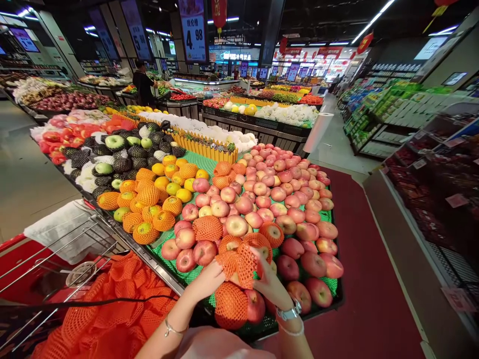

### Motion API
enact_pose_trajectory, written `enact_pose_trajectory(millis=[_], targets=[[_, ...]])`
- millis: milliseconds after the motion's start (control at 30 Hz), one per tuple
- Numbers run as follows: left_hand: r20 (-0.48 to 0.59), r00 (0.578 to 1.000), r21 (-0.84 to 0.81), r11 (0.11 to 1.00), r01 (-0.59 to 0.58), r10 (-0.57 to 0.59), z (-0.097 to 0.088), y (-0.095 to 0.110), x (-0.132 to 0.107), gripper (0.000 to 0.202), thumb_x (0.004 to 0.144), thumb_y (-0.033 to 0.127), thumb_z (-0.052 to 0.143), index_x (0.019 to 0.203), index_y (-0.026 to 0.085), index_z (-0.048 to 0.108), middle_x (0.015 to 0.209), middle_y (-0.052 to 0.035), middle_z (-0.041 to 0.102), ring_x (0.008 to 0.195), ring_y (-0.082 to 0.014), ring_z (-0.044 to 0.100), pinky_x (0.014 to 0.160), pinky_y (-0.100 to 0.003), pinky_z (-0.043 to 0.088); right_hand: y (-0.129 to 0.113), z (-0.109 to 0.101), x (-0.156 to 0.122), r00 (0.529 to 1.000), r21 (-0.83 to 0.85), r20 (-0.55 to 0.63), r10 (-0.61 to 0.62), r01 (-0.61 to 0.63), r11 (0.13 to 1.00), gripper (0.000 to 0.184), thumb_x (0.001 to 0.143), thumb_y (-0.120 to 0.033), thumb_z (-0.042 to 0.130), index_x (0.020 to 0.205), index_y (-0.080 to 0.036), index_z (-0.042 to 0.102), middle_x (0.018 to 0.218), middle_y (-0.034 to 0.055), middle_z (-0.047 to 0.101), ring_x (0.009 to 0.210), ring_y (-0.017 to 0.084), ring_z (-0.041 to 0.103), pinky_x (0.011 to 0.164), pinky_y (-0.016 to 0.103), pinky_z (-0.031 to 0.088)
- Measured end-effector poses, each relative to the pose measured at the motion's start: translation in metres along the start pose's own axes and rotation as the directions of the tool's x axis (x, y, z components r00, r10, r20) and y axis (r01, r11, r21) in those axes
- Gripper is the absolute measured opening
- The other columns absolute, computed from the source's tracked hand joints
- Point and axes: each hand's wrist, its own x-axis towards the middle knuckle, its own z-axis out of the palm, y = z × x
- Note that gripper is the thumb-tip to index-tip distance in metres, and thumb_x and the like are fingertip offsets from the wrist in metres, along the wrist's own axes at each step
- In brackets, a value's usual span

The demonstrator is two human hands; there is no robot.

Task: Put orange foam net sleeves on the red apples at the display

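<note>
I'm seeing a red-framed wire shopping cart [22, 262] holding a heap of loose orange foam mesh sleeves [116, 299]. My left hand [209, 281] is pinching one stretchy orange foam net [243, 262] above the display's near edge, and my right hand [271, 284] is gripping its other side. I'm judging it light, soft and easily torn, best held at its rim. The black green-lined display tray [338, 300] is carrying round pink-red apples [295, 199].

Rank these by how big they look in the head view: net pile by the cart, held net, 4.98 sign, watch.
1. Net pile, nearest the camera.
2. Held net and 4.98 sign look about alike; the sign hangs far off, so I won't rank them.
3. Watch.
</note>
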Motion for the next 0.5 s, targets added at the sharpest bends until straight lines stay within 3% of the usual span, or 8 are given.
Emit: enact_pose_trajectory(millis=[133, 300, 400, 500], targets=[[-0.017, 0.998, 0.043, 0.997, -0.058, 0.059, 0.009, 0.000, 0.004, 0.025, 0.088, 0.026, 0.049, 0.087, 0.024, 0.074, 0.094, -0.0060, 0.078, 0.093, -0.0235, 0.068, 0.092, -0.032, 0.054, -0.009, 0.009, 0.003, 0.997, -0.090, 0.043, -0.063, 0.067, 0.994, 0.079, 0.066, -0.005, 0.059, 0.142, -0.024, 0.048, 0.149, 0.0096, 0.051, 0.144, 0.029, 0.043, 0.123, 0.051, 0.031], [0.045, 0.993, 0.128, 0.985, -0.112, 0.107, 0.017, 0.002, 0.008, 0.031, 0.090, 0.029, 0.048, 0.069, 0.025, 0.071, 0.085, -0.0060, 0.078, 0.081, -0.0243, 0.067, 0.085, -0.034, 0.055, -0.025, 0.020, 0.007, 0.989, -0.152, 0.140, -0.035, 0.057, 0.987, 0.085, 0.060, 0.001, 0.052, 0.141, -0.020, 0.046, 0.146, 0.0132, 0.050, 0.143, 0.029, 0.044, 0.124, 0.049, 0.031], [0.055, 0.996, 0.002, 0.997, -0.077, 0.076, 0.022, 0.001, 0.005, 0.036, 0.089, 0.033, 0.049, 0.061, 0.025, 0.070, 0.073, -0.0054, 0.076, 0.078, -0.0243, 0.067, 0.084, -0.034, 0.056, -0.028, 0.022, 0.008, 0.979, -0.058, 0.203, 0.005, 0.007, 0.998, 0.082, 0.058, 0.001, 0.053, 0.137, -0.021, 0.050, 0.137, 0.0118, 0.054, 0.133, 0.028, 0.053, 0.117, 0.046, 0.044], [-0.078, 0.997, -0.161, 0.987, -0.029, 0.017, 0.025, -0.004, 0.004, 0.035, 0.086, 0.037, 0.051, 0.060, 0.024, 0.072, 0.069, -0.0074, 0.076, 0.075, -0.0255, 0.069, 0.086, -0.038, 0.057, -0.025, 0.030, 0.010, 0.972, 0.062, 0.234, 0.021, -0.036, 0.997, 0.083, 0.063, -0.001, 0.058, 0.142, -0.026, 0.047, 0.139, 0.0096, 0.054, 0.132, 0.026, 0.055, 0.109, 0.043, 0.051]])
